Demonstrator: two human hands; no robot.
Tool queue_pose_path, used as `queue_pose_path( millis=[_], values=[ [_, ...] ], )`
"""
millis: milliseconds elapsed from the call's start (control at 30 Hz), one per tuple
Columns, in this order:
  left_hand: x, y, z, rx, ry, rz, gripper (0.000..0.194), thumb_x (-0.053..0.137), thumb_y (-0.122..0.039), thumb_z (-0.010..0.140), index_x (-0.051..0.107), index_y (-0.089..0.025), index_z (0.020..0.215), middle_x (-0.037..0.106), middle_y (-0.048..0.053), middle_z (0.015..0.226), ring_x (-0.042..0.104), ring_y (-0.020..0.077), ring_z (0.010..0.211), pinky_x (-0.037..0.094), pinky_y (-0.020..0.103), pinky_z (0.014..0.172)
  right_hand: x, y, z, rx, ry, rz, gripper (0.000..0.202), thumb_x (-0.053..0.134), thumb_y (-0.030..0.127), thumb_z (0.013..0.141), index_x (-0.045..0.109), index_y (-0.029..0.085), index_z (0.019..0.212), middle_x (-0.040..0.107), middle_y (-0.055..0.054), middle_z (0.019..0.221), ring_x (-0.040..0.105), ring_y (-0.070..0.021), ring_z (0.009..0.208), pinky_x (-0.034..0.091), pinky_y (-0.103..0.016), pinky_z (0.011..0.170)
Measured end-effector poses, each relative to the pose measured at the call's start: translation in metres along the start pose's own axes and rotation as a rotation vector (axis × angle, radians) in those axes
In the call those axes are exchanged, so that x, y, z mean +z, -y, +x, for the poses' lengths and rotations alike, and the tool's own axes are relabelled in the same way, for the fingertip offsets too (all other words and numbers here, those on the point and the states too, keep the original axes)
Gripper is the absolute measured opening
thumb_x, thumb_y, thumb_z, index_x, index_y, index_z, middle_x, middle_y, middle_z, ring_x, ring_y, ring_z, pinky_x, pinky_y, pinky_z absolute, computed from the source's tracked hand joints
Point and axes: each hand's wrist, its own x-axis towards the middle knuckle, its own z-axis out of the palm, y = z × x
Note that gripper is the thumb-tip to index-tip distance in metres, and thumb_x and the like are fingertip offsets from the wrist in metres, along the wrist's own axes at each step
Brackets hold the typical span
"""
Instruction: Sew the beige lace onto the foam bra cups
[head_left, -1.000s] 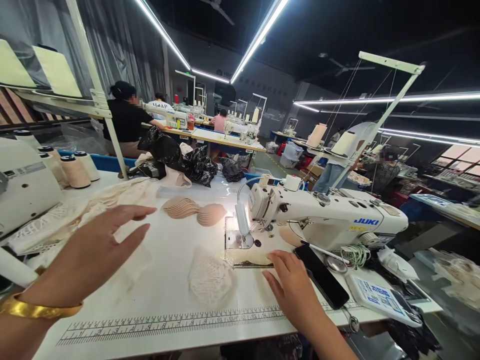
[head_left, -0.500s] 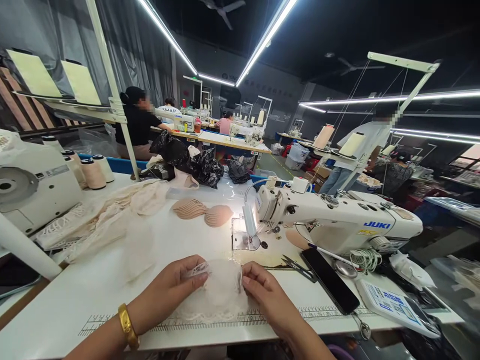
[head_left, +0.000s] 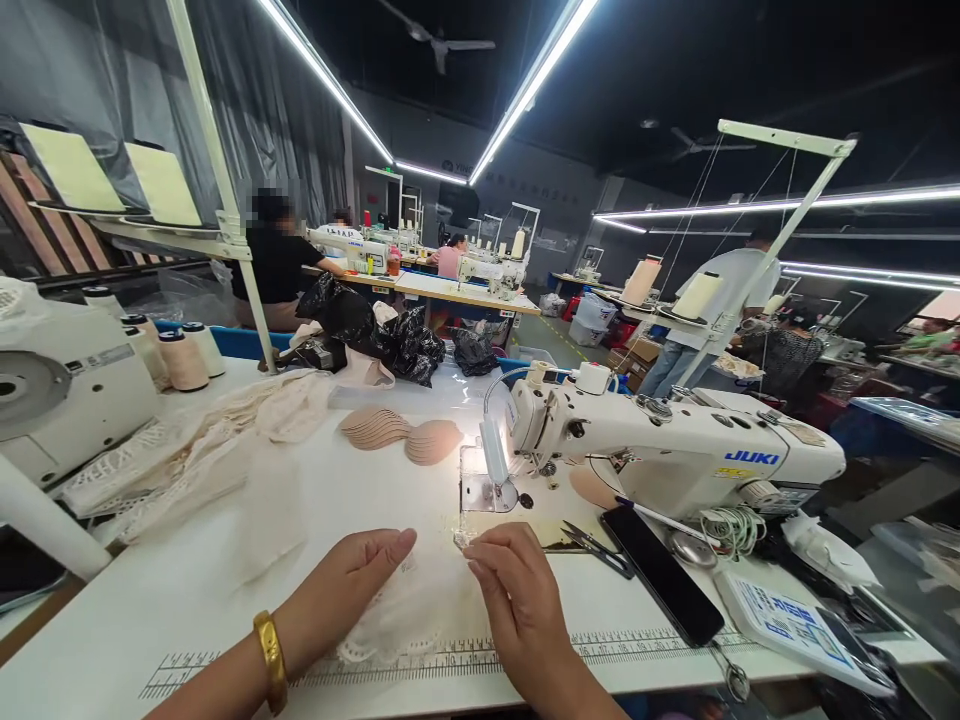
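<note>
A sheer white lace piece (head_left: 397, 610) hangs between my hands over the front of the white table, its scalloped edge lying near the printed ruler. My left hand (head_left: 352, 575) pinches its left side between thumb and fingers. The closed fingertips of my right hand (head_left: 517, 590) hold its upper right edge, just in front of the needle plate. Behind the lace, the white sewing machine (head_left: 675, 440) has its lamp lit. Two fanned stacks of beige cup-shaped pieces (head_left: 435, 441) lie left of the needle area.
Scissors (head_left: 598, 550) and a black phone (head_left: 660, 575) lie right of my right hand. Cream lace fabric (head_left: 225, 430) is heaped on the left, near thread cones (head_left: 182, 362). Black plastic bags (head_left: 409, 345) sit at the back. Other people are at machines beyond.
My right hand has turned and shifted slightly left, its fingertips now higher on the lace edge. The lace has moved a little left and hangs more folded. The view has shifted slightly.
</note>
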Motion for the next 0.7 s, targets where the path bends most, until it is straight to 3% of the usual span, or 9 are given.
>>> queue_pose_path(
  millis=[67,133,233,300,367,433,567,700],
  values=[
    [-0.006,-0.002,0.007,0.011,0.025,0.13,0.062,0.04,-0.083,0.087,0.038,-0.024,0.067,0.034,-0.005,0.063,0.035,0.0169,0.061,0.032,0.029,0.06,-0.002,0.001,0.003,0.228,0.058,0.213,0.026,0.049,0.036,0.11,0.066,0.024,0.095,0.068,-0.003,0.083,0.065,-0.0189,0.078,0.051,-0.032,0.075],
    [-0.016,-0.008,0.022,0.103,-0.04,0.439,0.054,0.042,-0.071,0.092,0.053,-0.022,0.072,0.046,-0.003,0.062,0.046,0.0192,0.06,0.037,0.03,0.06,-0.001,-0.005,0.009,0.505,0.159,0.408,0.036,0.05,0.052,0.108,0.058,0.023,0.089,0.062,0.003,0.066,0.059,-0.0146,0.057,0.047,-0.027,0.06],
    [-0.034,-0.026,0.061,0.297,-0.228,0.824,0.037,0.046,-0.046,0.098,0.068,-0.019,0.11,0.073,0.008,0.095,0.068,0.0272,0.086,0.051,0.036,0.077,0.002,-0.026,0.018,0.723,0.214,0.42,0.046,0.058,0.068,0.097,0.053,0.023,0.085,0.057,0.007,0.055,0.049,-0.0114,0.043,0.035,-0.024,0.048],
    [-0.045,-0.038,0.092,0.372,-0.273,0.893,0.035,0.048,-0.029,0.095,0.067,-0.017,0.122,0.071,0.016,0.125,0.066,0.0316,0.116,0.05,0.042,0.099,0.004,-0.041,0.022,0.78,0.217,0.389,0.049,0.06,0.071,0.093,0.053,0.024,0.085,0.062,0.006,0.055,0.051,-0.0117,0.043,0.031,-0.023,0.047],
    [-0.052,-0.048,0.119,0.412,-0.26,0.936,0.038,0.049,-0.018,0.091,0.067,-0.018,0.124,0.068,0.016,0.136,0.061,0.0315,0.128,0.046,0.044,0.109,0.004,-0.05,0.023,0.807,0.221,0.416,0.049,0.059,0.072,0.093,0.053,0.024,0.088,0.066,0.005,0.057,0.054,-0.0122,0.044,0.029,-0.023,0.048],
    [-0.055,-0.056,0.138,0.431,-0.228,0.977,0.035,0.053,-0.015,0.088,0.071,-0.021,0.118,0.074,0.012,0.127,0.067,0.0303,0.119,0.049,0.042,0.104,0.004,-0.053,0.023,0.81,0.212,0.452,0.048,0.059,0.071,0.093,0.054,0.024,0.088,0.066,0.005,0.057,0.055,-0.0122,0.044,0.027,-0.023,0.048],
    [-0.054,-0.067,0.154,0.414,-0.238,1.018,0.012,0.06,-0.015,0.082,0.07,-0.019,0.082,0.076,0.006,0.087,0.072,0.0256,0.088,0.053,0.035,0.084,0.003,-0.049,0.025,0.817,0.215,0.463,0.045,0.06,0.068,0.093,0.054,0.024,0.088,0.063,0.007,0.053,0.056,-0.013,0.044,0.027,-0.024,0.049],
    [-0.056,-0.077,0.149,0.389,-0.399,0.98,0.027,0.039,-0.01,0.088,0.065,-0.014,0.078,0.069,0.004,0.086,0.067,0.0237,0.097,0.047,0.035,0.088,-0.001,-0.044,0.029,0.811,0.212,0.423,0.039,0.06,0.061,0.095,0.055,0.024,0.087,0.063,0.007,0.053,0.055,-0.0127,0.044,0.03,-0.025,0.052]
  ],
)
